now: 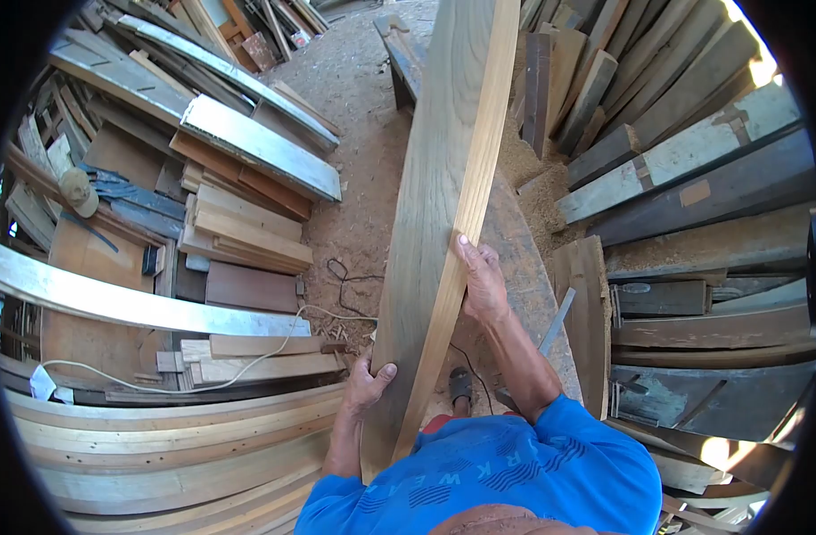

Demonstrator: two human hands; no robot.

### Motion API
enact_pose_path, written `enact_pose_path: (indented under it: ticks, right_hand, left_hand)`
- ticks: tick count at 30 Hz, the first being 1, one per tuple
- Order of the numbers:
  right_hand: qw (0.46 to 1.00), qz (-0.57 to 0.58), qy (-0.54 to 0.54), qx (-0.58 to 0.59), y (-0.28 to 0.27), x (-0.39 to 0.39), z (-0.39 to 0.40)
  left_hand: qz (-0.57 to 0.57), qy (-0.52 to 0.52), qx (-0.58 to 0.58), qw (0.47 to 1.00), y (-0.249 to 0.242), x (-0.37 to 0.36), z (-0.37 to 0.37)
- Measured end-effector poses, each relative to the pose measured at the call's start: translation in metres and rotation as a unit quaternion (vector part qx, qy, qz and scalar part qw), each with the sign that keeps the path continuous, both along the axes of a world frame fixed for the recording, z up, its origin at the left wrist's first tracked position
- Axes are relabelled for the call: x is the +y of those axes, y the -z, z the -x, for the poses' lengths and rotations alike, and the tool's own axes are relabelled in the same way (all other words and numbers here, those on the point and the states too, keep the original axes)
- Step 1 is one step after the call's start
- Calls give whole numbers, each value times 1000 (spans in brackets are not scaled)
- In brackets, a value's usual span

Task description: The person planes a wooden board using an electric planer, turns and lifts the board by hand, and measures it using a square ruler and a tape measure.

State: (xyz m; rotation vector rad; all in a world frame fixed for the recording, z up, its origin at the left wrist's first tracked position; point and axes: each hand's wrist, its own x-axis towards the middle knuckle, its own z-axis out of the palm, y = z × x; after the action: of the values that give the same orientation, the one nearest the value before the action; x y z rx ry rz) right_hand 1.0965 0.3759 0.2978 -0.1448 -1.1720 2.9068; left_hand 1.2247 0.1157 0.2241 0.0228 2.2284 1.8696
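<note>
A long wooden plank (430, 178) stretches from against my body to the top of the view, with a grey-brown wide face and a paler, lighter edge turned up. On its left side, low down near my body, my left hand (368, 385) grips it with the thumb on the wide face. Farther up, my right hand (483, 278) is wrapped around the pale right edge, its thumb lying on top. The fingers of both hands are partly hidden under the plank. Beneath and to the right runs a worn wooden bench (525, 245).
Stacked boards (247, 223) fill the left side, and leaning planks (684, 152) crowd the right. A thin metal strip (557, 321) lies on the bench's right side. A pale cable (274, 352) crosses the left stacks. Sawdust covers the floor (354, 116).
</note>
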Motion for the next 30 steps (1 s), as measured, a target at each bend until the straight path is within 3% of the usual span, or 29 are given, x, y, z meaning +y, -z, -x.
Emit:
enact_pose_path:
  ticks: [3, 7, 12, 15, 18, 21, 22, 26, 30]
  right_hand:
    - [998, -9, 21, 53, -53, 6, -6]
    - [985, -78, -7, 152, -85, 17, -4]
    - [957, -87, -11, 276, -145, -1, -19]
    - [925, -68, -31, 373, -174, -17, -21]
    - [889, -53, -27, 453, -189, -39, -14]
    - [849, -75, -80, 517, -194, -56, -11]
    - [815, -136, -104, 553, -193, -57, -6]
    - [756, -168, -54, 631, -177, -101, 21]
    - [670, -407, 1, 621, -178, -105, 77]
  left_hand:
    - [-49, 2, 38, 998, -16, 15, 8]
    - [-70, 6, 85, 994, -50, 24, 25]
    - [-41, -21, 261, 964, -157, 43, 75]
    - [-10, -69, 330, 941, -218, 46, 68]
    - [-7, -118, 409, 905, -225, 36, 56]
    - [11, -304, 457, 836, -225, 13, 41]
    - [9, -326, 484, 812, -230, 2, 37]
    - [8, -353, 575, 738, -251, -36, 37]
    - [10, -332, 591, 735, -253, -33, 87]
